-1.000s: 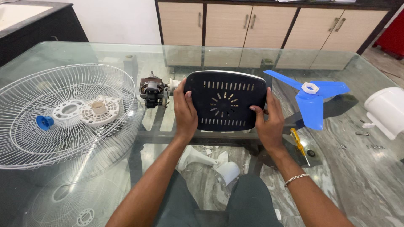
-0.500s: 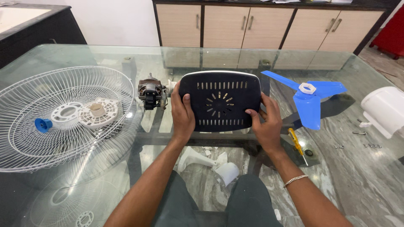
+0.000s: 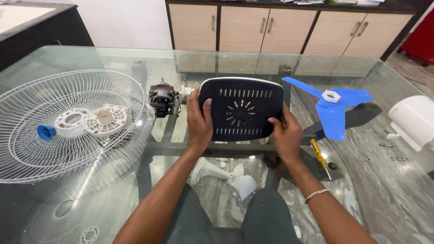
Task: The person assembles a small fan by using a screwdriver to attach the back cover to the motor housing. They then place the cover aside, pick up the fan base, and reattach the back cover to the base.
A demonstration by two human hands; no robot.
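Observation:
Both my hands hold up a dark, rounded-rectangular plastic cover (image 3: pixel 242 107) with rows of vent slots and a white rim, tilted toward me above the glass table (image 3: pixel 113 56). My left hand (image 3: pixel 199 122) grips its left edge with the thumb on the face. Gripping the lower right corner is my right hand (image 3: pixel 285 135). A small electric motor (image 3: pixel 162 98) with a white shaft end sits just left of the cover, behind my left hand.
A white wire fan guard (image 3: pixel 68 122) lies at the left with white hub rings and a blue knob (image 3: pixel 45 132) in it. A blue fan blade (image 3: pixel 332 106) lies right. A white housing (image 3: pixel 413 119), loose screws (image 3: pixel 389 151) and a yellow screwdriver (image 3: pixel 320 155) sit further right.
My right hand has slid from the cover's right edge down to its lower right corner. The cover has tilted slightly. My left hand keeps its grip.

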